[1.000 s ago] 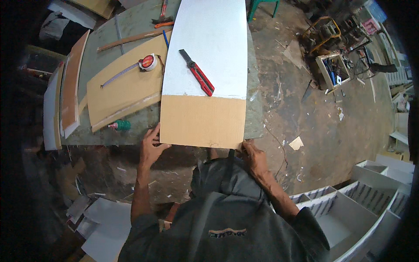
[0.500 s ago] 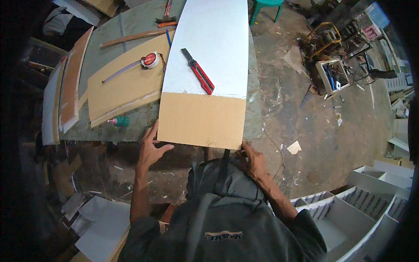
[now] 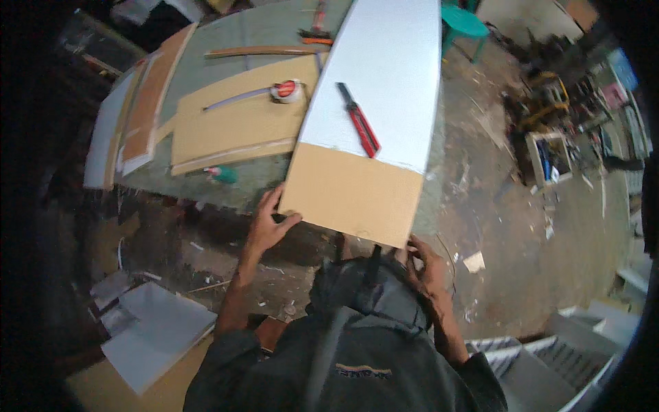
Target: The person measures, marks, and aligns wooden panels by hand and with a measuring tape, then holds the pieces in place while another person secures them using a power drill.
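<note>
Left hand (image 3: pixel 270 223), thumb and fingers spread, at the near-left corner of the white-and-tan panel (image 3: pixel 353 189); right hand (image 3: pixel 429 269) curled at the near-right, whether pinching I cannot tell; the panel lies on the table (image 3: pixel 264 175), red utility knife (image 3: pixel 362 126) atop; leftward, an extended tape measure (image 3: pixel 285 91).

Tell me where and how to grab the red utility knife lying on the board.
The utility knife is probably best gripped across the long sides of its red handle, the right hand coming from the near right. It lies slanted on the board, handle end nearer, grey blade end pointing away to the left.
</note>
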A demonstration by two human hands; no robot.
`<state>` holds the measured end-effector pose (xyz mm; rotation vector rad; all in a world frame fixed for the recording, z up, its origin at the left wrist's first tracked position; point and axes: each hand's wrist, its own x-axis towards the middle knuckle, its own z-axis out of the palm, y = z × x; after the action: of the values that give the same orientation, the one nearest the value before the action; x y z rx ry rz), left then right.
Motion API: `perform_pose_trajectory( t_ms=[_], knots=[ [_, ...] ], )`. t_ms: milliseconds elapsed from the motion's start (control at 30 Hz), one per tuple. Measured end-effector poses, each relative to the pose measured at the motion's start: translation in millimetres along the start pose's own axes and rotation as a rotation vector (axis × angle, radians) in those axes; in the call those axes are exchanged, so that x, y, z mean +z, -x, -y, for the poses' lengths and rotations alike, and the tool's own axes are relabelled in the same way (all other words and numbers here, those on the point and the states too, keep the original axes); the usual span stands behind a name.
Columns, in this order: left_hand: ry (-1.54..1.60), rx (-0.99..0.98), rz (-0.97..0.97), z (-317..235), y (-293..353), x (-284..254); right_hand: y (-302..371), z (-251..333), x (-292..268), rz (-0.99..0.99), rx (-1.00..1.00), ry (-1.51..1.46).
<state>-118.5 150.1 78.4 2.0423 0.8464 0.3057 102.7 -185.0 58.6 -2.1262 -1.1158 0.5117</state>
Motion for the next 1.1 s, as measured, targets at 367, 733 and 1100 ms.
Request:
perform_pose_trajectory(
  t_ms=[367, 733, 1100],
  knots=[
    [-0.424, 0.231, -0.503, 0, -165, -7, -39, 20, -37, -0.393, 0.011, -0.035],
    [-0.631, 0.317, -0.135, 7, -284, -41, -5, 31, -54, -0.476, 0.226, -0.115],
    [-0.804, 1.078, -0.031, -120, -202, -48, -99, 104, -87, -0.348, -0.037, -0.331]
  ],
)
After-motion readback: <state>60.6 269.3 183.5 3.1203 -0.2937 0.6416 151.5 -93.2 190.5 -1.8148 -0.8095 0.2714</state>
